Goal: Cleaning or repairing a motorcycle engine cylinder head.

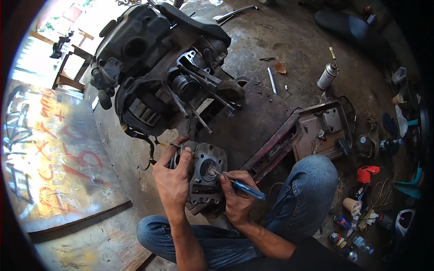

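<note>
A grey engine cylinder head lies between my knees, its round combustion chamber turned up toward me. My left hand grips its left side, the thumb on the top face and the fingers over the far edge. In my right hand is a screwdriver with a blue handle, held low near the shaft. The screwdriver's tip reaches into the chamber and appears to touch its surface. Beyond the head stands the dark engine, with its piston exposed and several long studs sticking out toward me.
A reddish metal frame lies to the right, beside a tray holding metal parts. Farther off stand a spray can and a white pen-like stick. Bottles, cups and a red object litter the right floor. A painted metal sheet lies left.
</note>
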The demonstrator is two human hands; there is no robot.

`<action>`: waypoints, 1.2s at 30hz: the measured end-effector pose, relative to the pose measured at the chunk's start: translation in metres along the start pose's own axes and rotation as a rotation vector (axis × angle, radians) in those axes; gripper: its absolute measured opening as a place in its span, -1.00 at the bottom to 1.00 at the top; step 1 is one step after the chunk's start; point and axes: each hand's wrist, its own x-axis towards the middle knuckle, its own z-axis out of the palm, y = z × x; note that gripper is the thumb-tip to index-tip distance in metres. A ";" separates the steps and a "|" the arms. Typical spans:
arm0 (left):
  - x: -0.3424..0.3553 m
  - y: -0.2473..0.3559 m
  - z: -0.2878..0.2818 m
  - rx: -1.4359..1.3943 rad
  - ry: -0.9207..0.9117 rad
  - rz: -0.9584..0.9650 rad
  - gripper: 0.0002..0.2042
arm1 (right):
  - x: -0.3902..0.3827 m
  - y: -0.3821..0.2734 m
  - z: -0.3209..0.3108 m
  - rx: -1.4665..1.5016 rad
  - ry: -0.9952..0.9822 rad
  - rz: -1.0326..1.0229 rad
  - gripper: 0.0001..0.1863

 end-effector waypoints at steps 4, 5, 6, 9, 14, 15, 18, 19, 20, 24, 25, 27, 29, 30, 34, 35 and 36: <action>0.001 -0.006 -0.001 0.020 0.015 0.010 -0.68 | 0.000 -0.003 -0.006 -0.082 -0.034 -0.085 -0.88; 0.001 -0.008 0.000 0.018 0.014 0.007 -0.68 | 0.001 -0.001 -0.005 -0.111 -0.041 -0.131 -0.87; 0.002 -0.008 0.000 0.016 0.012 0.004 -0.67 | 0.002 0.001 -0.004 -0.140 -0.048 -0.177 -0.86; 0.001 -0.005 -0.001 0.004 0.002 0.001 -0.67 | 0.006 -0.006 -0.003 -0.215 -0.043 -0.192 -0.85; 0.003 -0.008 -0.001 0.075 0.018 0.028 -0.68 | 0.004 0.001 -0.002 -0.198 -0.032 -0.190 -0.85; 0.002 -0.007 -0.001 0.053 0.003 0.031 -0.68 | 0.005 0.000 -0.001 -0.195 -0.019 -0.156 -0.85; 0.004 -0.014 -0.004 0.108 0.026 0.068 -0.68 | -0.001 -0.002 -0.004 -0.165 -0.029 -0.138 -0.85; 0.000 -0.014 -0.001 0.092 0.037 0.027 -0.67 | 0.000 -0.002 -0.004 -0.165 -0.031 -0.140 -0.85; 0.002 -0.013 -0.001 0.091 0.039 0.028 -0.67 | 0.001 -0.003 -0.003 -0.159 -0.012 -0.118 -0.84; 0.001 -0.009 -0.001 0.028 0.013 0.039 -0.67 | 0.003 0.000 0.000 -0.177 -0.021 -0.108 -0.83; 0.001 -0.011 -0.001 0.048 0.021 0.033 -0.66 | 0.001 0.002 -0.001 -0.173 -0.021 -0.111 -0.83; 0.004 -0.011 -0.002 0.069 0.032 0.032 -0.66 | -0.004 0.006 -0.005 -0.089 0.002 -0.053 -0.84; 0.001 -0.012 0.001 0.077 0.029 0.033 -0.66 | 0.002 0.000 0.001 -0.121 0.006 -0.045 -0.84; 0.000 -0.013 0.002 0.075 0.025 0.027 -0.66 | 0.005 -0.003 0.002 -0.148 0.010 -0.041 -0.84; 0.002 -0.015 0.000 0.074 0.039 0.066 -0.65 | -0.002 -0.009 -0.001 -0.105 0.011 0.073 -0.83; 0.000 -0.016 0.001 0.119 0.058 0.101 -0.64 | 0.001 -0.015 0.000 -0.145 0.013 0.075 -0.83; 0.002 -0.014 -0.001 0.120 0.060 0.100 -0.64 | 0.003 -0.018 0.001 -0.184 0.015 0.078 -0.83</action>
